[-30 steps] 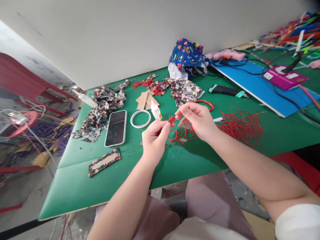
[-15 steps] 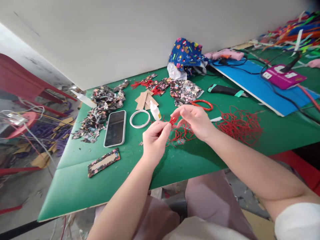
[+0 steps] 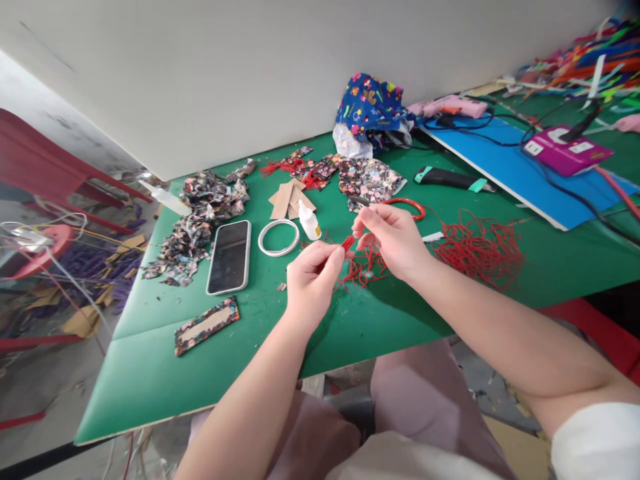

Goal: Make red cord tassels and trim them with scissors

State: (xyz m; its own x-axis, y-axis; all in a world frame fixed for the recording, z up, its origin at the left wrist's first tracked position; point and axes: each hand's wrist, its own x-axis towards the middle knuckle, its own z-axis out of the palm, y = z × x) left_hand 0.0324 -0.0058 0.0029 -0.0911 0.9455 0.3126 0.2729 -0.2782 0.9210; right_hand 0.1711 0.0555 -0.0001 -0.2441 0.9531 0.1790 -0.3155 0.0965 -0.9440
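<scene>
Above the green table (image 3: 210, 373), my left hand (image 3: 311, 283) pinches a small bundle of red cord (image 3: 348, 243) between thumb and forefinger. My right hand (image 3: 393, 239) is just to its right, fingertips pinched on a strand of the same red cord. More loose red cord (image 3: 363, 268) lies under both hands, and a bigger tangle (image 3: 483, 250) sits to the right. A small glue bottle (image 3: 309, 222) stands just beyond my left hand.
A phone (image 3: 230, 256) lies face up beside a white ring (image 3: 279, 238). Floral fabric scraps (image 3: 200, 220), cardboard pieces (image 3: 287, 199), a fabric-edged card (image 3: 207, 325), an orange-red ring (image 3: 407, 206), a utility knife (image 3: 450, 179), a blue board (image 3: 520, 177), a power strip (image 3: 567, 150) and a glue gun (image 3: 450, 107).
The red bundle in my left hand has become tighter and smaller. My right hand's fingers shifted slightly around the cord; both hands stay in nearly the same place.
</scene>
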